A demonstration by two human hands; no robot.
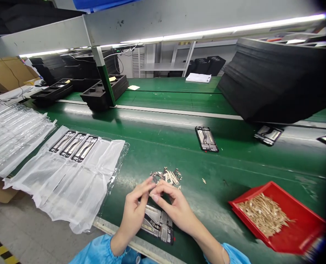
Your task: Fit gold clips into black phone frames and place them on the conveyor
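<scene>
My left hand [135,209] and my right hand [178,207] meet at the fingertips over a phone frame [158,223] lying near the front edge of the bench. Both hands are closed in a pinch. Whatever is between the fingers is too small and covered to make out. Part of the frame is hidden beneath my hands. Just beyond my fingertips lies a loose pile of small tan strips [171,176], with some dark pieces mixed in.
At right a red bin [300,223] holds many tan strips [264,214]. More phone frames [207,139] lie farther back on the green bench [140,143]. On the left, a white-covered tray [77,183] carries three frames. Black trays [278,80] stand at back right.
</scene>
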